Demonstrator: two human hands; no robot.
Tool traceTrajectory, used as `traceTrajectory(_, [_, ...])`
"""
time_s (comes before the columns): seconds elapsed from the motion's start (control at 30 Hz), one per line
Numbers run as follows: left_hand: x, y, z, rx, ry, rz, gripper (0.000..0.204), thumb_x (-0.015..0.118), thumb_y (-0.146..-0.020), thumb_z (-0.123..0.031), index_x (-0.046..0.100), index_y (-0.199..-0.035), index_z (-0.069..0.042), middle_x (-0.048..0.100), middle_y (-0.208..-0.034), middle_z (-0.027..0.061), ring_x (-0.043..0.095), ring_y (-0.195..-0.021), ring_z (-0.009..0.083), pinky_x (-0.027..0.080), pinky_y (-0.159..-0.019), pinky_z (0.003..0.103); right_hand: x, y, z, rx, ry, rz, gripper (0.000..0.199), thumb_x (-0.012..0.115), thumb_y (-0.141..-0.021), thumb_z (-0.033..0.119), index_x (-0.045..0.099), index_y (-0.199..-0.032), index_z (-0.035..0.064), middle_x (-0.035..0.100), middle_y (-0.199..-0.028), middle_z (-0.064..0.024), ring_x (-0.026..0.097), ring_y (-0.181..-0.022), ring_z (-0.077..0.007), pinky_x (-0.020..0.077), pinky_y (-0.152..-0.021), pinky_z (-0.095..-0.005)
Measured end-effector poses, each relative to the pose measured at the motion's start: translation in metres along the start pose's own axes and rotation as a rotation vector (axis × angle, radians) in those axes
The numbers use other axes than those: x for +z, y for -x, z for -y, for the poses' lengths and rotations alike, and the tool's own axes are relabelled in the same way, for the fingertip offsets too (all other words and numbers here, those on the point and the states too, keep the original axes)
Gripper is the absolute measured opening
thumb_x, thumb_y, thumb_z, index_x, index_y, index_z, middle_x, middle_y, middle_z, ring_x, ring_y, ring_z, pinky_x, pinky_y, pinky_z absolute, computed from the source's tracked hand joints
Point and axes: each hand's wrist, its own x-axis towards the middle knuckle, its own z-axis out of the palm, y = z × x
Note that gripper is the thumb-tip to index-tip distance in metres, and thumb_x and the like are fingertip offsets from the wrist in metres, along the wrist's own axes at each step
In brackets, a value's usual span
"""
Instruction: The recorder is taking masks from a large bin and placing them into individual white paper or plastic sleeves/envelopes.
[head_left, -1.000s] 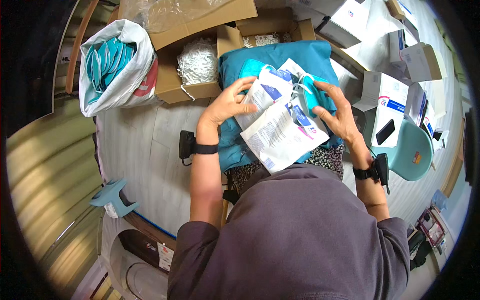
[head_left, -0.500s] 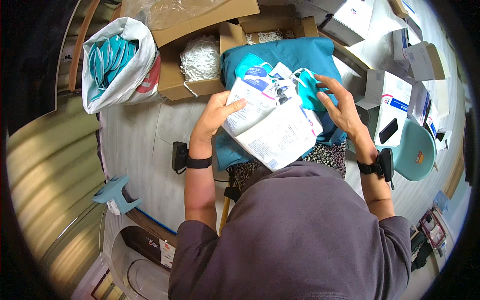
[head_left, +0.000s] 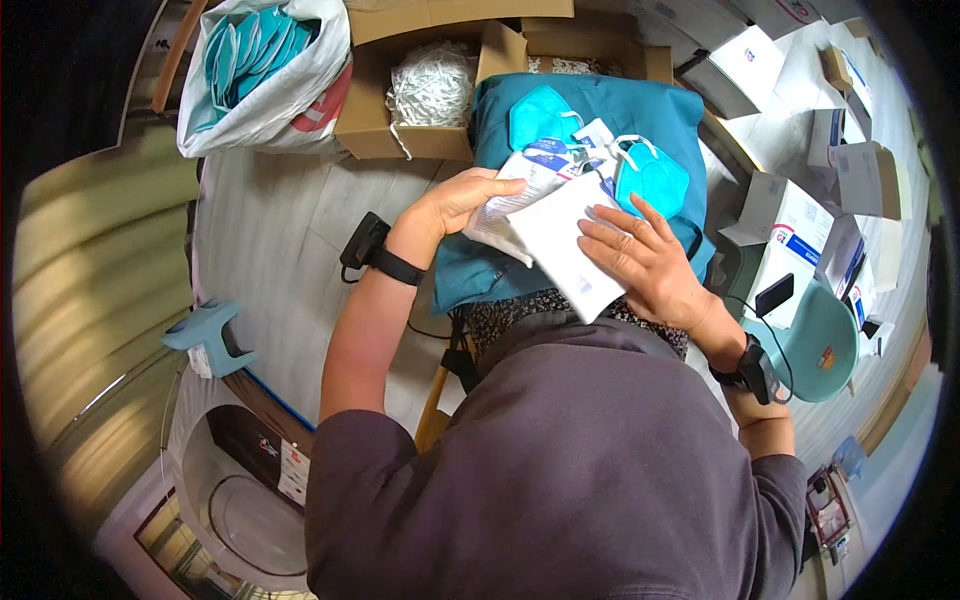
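1. Here, head view: left hand (head_left: pixel 462 200) curled round the left edge of a flat white paper-and-plastic pouch (head_left: pixel 515 195), fingers closed on it, thumb on top.
2. Right hand (head_left: pixel 645 262) spread nearly flat, fingers splayed, palm pressing on a second white rectangular pouch (head_left: pixel 560 245); pressing down, not gripping.
3. Both pouches overlapping, lying near the front edge of a teal cloth-covered lap surface (head_left: pixel 470 280), just ahead of the grey-sweatered body.
4. Two teal cup-shaped face masks with white straps on the same cloth: one (head_left: pixel 540 115) toward the far edge, the other (head_left: pixel 652 175) toward the right edge, just beyond the right fingertips.
5. Black wrist devices on both forearms, left (head_left: pixel 372 252) and right (head_left: pixel 752 368).
6. Beyond the cloth's far-left corner, an open brown cardboard box (head_left: pixel 370 110) holding a tangle of white elastic straps (head_left: pixel 430 85).
7. Further left, a white plastic bag (head_left: pixel 290 100) stuffed with more teal masks.
8. To the right, several white cardboard cartons (head_left: pixel 790 215) and a round teal stool seat (head_left: pixel 810 345), well apart from the hands.
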Motion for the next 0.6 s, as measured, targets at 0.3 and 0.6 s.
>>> traceTrajectory(0.3, [0.003, 0.009, 0.003, -0.059, 0.023, 0.028, 0.040, 0.067, -0.090, -0.015, 0.058, -0.121, 0.009, 0.068, -0.112, 0.0160, 0.070, -0.094, 0.0209, 0.057, -0.082, 0.031, -0.014, 0.028, -0.004, 0.598, -1.100, -1.202, 0.028, 0.056, -0.100, 0.019, 0.063, -0.117, -0.0020, 0.065, -0.116, -0.0108, 0.059, -0.104, -0.0155, 0.0439, -0.093, -0.0324])
traceTrajectory(0.6, [0.018, 0.002, -0.001, -0.170, 0.263, -0.019, 0.037, 0.062, -0.090, -0.016, 0.057, -0.116, 0.009, 0.069, -0.104, 0.0201, 0.071, -0.083, 0.0269, 0.060, -0.073, 0.035, -0.016, -0.032, 0.014, 0.166, -0.656, -0.546, 0.033, 0.056, -0.089, 0.008, 0.062, -0.120, -0.0012, 0.062, -0.124, -0.0199, 0.061, -0.111, -0.0342, 0.0463, -0.095, -0.0410])
